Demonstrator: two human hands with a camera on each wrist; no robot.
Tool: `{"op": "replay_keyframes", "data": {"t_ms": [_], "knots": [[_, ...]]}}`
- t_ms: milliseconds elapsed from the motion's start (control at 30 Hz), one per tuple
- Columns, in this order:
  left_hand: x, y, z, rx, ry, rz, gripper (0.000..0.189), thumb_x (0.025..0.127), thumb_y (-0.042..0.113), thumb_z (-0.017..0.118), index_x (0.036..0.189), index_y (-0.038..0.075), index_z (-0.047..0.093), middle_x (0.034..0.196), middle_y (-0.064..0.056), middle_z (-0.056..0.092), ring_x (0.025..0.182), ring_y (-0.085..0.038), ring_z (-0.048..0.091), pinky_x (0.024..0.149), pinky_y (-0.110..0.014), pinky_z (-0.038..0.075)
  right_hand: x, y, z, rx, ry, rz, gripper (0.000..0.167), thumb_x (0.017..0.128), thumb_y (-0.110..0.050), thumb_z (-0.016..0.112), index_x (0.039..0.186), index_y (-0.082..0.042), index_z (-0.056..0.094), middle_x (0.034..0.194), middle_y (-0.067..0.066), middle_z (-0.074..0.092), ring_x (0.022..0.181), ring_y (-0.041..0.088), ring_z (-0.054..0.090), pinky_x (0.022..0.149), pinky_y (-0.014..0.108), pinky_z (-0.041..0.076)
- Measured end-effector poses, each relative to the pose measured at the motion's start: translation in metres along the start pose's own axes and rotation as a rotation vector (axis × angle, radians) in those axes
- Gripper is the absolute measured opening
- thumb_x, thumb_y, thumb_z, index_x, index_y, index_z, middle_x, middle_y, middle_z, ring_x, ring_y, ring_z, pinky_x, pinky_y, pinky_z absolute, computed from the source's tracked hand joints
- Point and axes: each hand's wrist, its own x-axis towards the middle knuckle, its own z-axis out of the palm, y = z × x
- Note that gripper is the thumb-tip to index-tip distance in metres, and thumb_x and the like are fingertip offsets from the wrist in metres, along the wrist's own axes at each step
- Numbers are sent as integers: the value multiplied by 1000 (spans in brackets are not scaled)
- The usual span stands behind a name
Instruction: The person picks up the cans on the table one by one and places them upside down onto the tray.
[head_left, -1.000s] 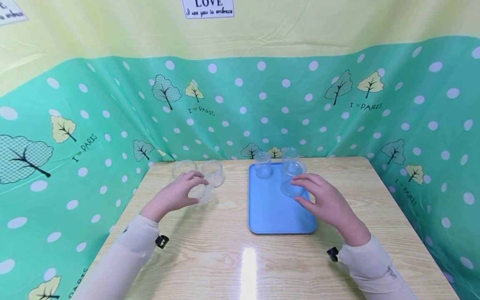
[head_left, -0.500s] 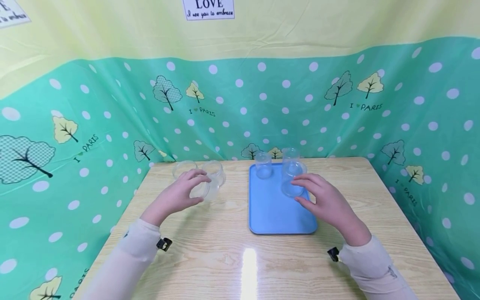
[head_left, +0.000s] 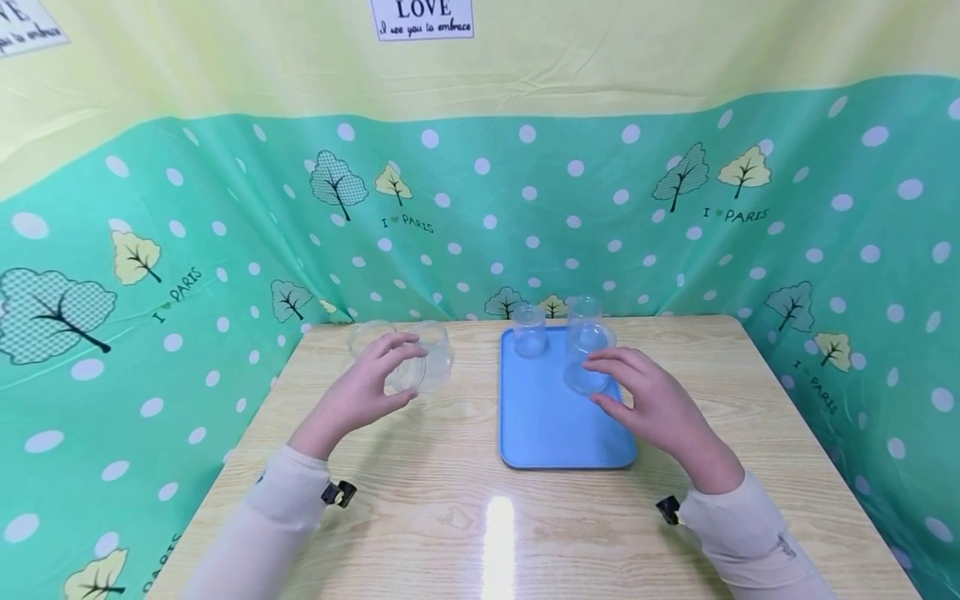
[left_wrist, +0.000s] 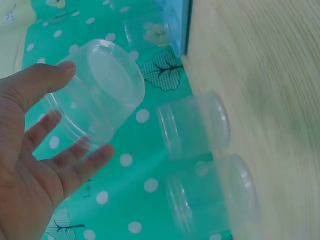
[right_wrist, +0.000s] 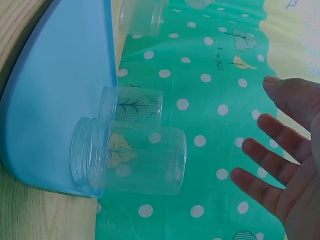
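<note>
My left hand (head_left: 367,387) grips a clear plastic jar (left_wrist: 117,75) by its threaded rim, thumb on one side and fingers on the other. The jar is raised above the table, its base pointing down and away from the palm. My right hand (head_left: 656,404) hovers over the right side of the blue tray (head_left: 558,433), fingers bent loosely and holding nothing. In the right wrist view a gap shows between those fingers and the nearest clear jar (right_wrist: 145,157), which stands upside down on the tray. Behind it is another inverted jar (right_wrist: 135,105).
Two more clear jars (left_wrist: 195,125) stand upright at the table's back left. At the tray's back left is an inverted jar (head_left: 528,333). A patterned green curtain (head_left: 480,225) hangs along the back and sides of the wooden table (head_left: 420,508).
My left hand has shifted slightly right and away from me, with the jar in its grip. The right hand and the jars on the tray have stayed in place.
</note>
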Motion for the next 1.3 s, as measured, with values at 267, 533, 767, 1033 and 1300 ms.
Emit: {"op": "replay_keyframes", "data": {"t_ms": [267,533,767,1033,1300], "knots": [[0,8,4,-56,41,11,61,86,13,83,141,16,57,154,-9,43,144,-31,40,108,-50,49,1,-3,-2,26,0,-2,51,80,-12,87,128,-10,69,132,3,63,126,22,58,112,10,34],[0,16,13,-148,89,37,61,85,9,83,139,14,58,154,-9,43,139,-30,45,93,-47,58,1,-3,0,24,-11,8,53,80,-12,87,130,-11,68,134,2,63,127,21,57,113,11,35],[1,25,19,-227,118,68,60,84,6,83,139,13,58,154,-11,43,138,-29,47,93,-51,58,1,-4,0,24,-12,12,54,81,-13,87,131,-12,68,135,2,63,128,21,57,113,12,35],[0,30,29,-322,154,107,62,83,3,83,139,12,58,155,-10,42,138,-30,48,98,-49,57,2,-5,1,29,-17,14,55,81,-14,88,132,-12,67,137,3,62,129,21,56,114,13,35],[0,37,38,-432,198,142,65,78,-8,84,136,6,59,152,-19,42,134,-29,51,101,-47,56,1,-5,2,30,-24,19,58,81,-15,88,135,-13,66,138,2,61,131,21,55,114,14,35]]}}
